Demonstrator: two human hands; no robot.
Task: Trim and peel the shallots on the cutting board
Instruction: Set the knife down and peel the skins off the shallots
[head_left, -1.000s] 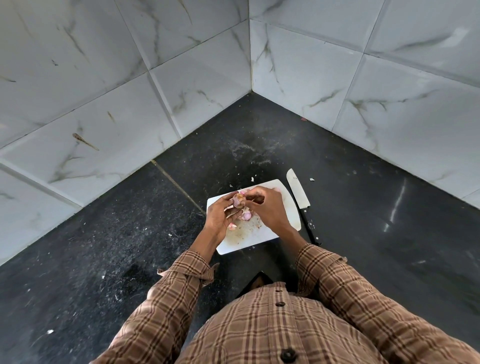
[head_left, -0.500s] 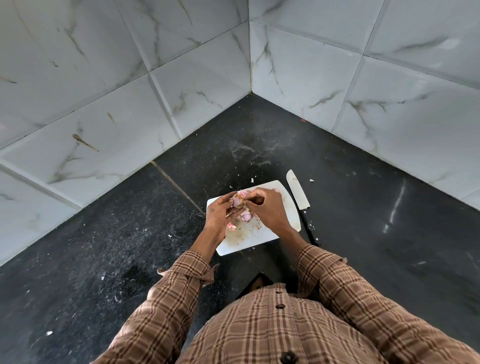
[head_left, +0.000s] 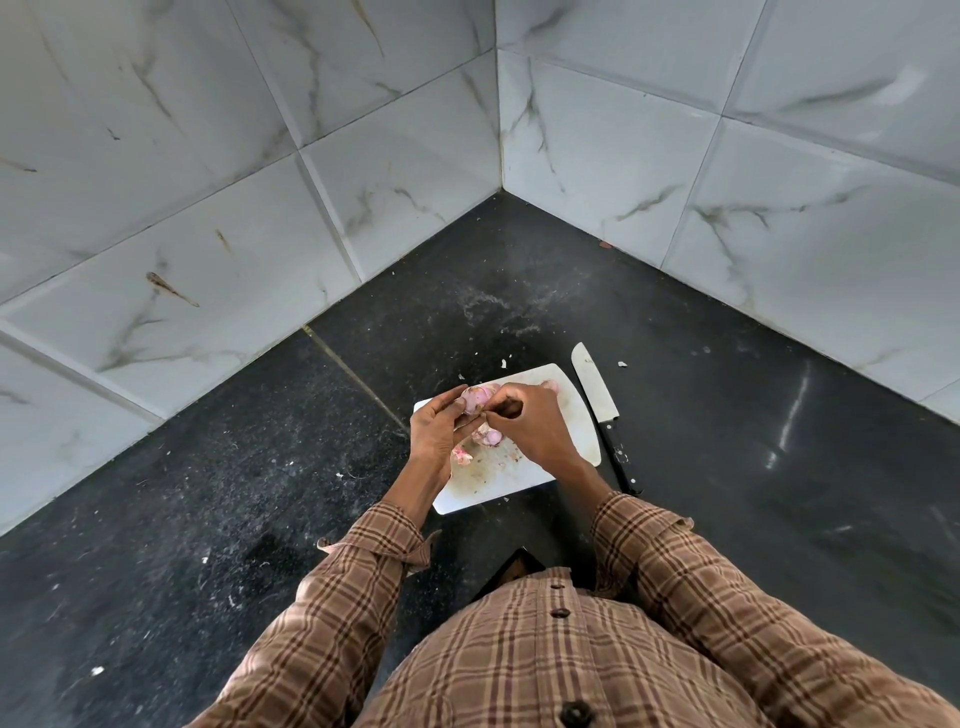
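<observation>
A white cutting board (head_left: 582, 431) lies on the dark counter in front of me. My left hand (head_left: 434, 431) holds a pale pink shallot (head_left: 477, 398) just above the board. My right hand (head_left: 530, 421) pinches at that shallot's skin with thumb and fingertips. Another shallot (head_left: 491, 437) lies on the board under my hands, partly hidden. A pink peel scrap (head_left: 460, 456) rests by my left wrist, and one more shallot piece (head_left: 549, 385) peeks out behind my right hand.
A knife (head_left: 597, 389) with a white blade and black handle lies on the counter along the board's right edge. Marble-tiled walls meet in a corner behind the board. Small peel bits (head_left: 503, 364) dot the black counter (head_left: 208, 467).
The shallot in my hands now shows more pale pink flesh than before. My hands have stayed over the same spot of the board.
</observation>
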